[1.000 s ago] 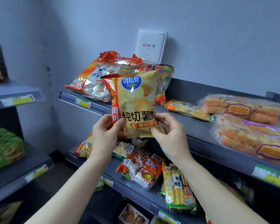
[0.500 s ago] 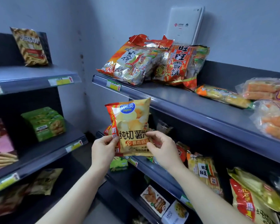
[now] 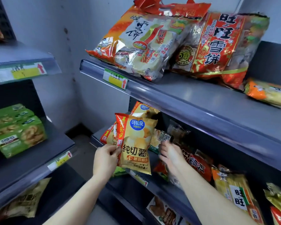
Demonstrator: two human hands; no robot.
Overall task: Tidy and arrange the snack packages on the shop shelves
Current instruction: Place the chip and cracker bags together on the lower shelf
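My left hand [image 3: 106, 159] pinches the yellow foil chip bag [image 3: 136, 143] upright so my right hand [image 3: 171, 154], fingers straight, can make room on the grey metal shelf [image 3: 95, 138].

On the upper right shelf [image 3: 193, 98] we see a big orange bag [image 3: 141, 43] and a big red bag [image 3: 217, 46]. They lean side by side and touch. An orange-yellow pack [image 3: 269, 93] lies flat to their right. On the shelf below [image 3: 156, 187] lie a dark red bag [image 3: 196, 163] and a yellow striped pack [image 3: 234, 190]. On the left shelf [image 3: 44, 153] green packs [image 3: 16, 129] lie stacked.
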